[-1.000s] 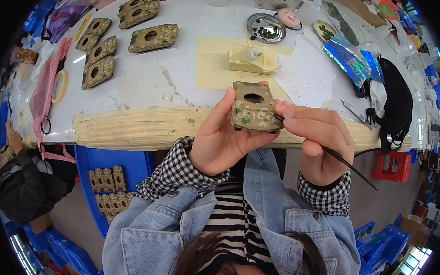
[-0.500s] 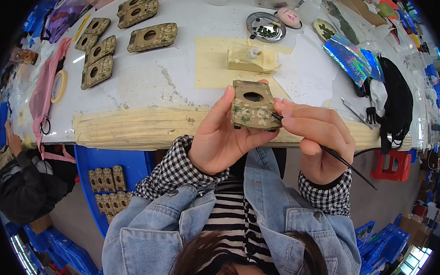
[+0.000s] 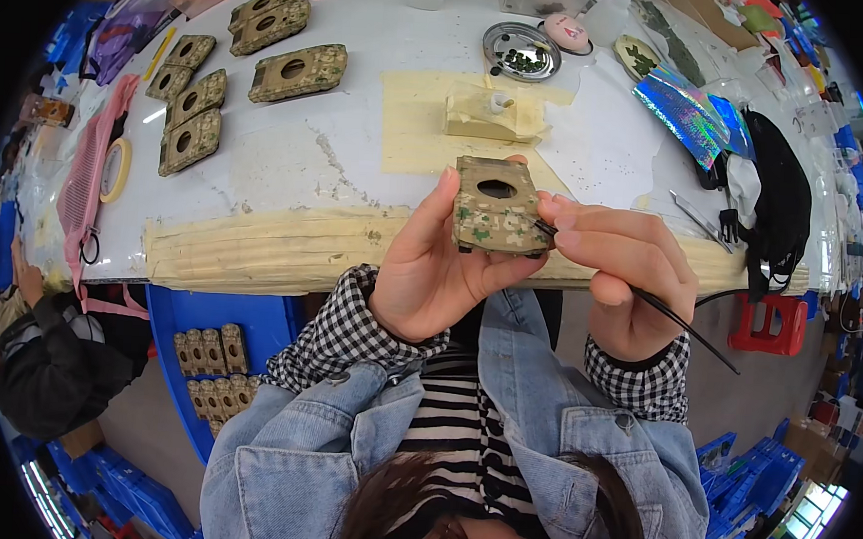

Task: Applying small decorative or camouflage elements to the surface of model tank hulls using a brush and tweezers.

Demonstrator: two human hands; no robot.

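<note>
My left hand (image 3: 420,259) grips a camouflage-painted model tank hull (image 3: 500,219) by its sides, thumb and fingers around it. The hull is tan, brown and green, with a round hole in its top. My right hand (image 3: 637,266) pinches thin black tweezers (image 3: 687,329), whose tips meet the hull's right edge; what lies between the tips is too small to tell. Ahead of the hull, a small white cup (image 3: 499,102) rests on a tape-wrapped block (image 3: 493,126). Beyond it, a round metal dish (image 3: 521,55) holds several tiny dark green parts.
Several similar hulls (image 3: 298,72) lie at the table's left, near a tape roll (image 3: 116,169). More fill a blue tray (image 3: 177,320) below the edge. At right are a shiny holographic pouch (image 3: 682,115), a black bag (image 3: 779,195) and a metal tool (image 3: 700,220). Another person (image 3: 66,358) sits at left.
</note>
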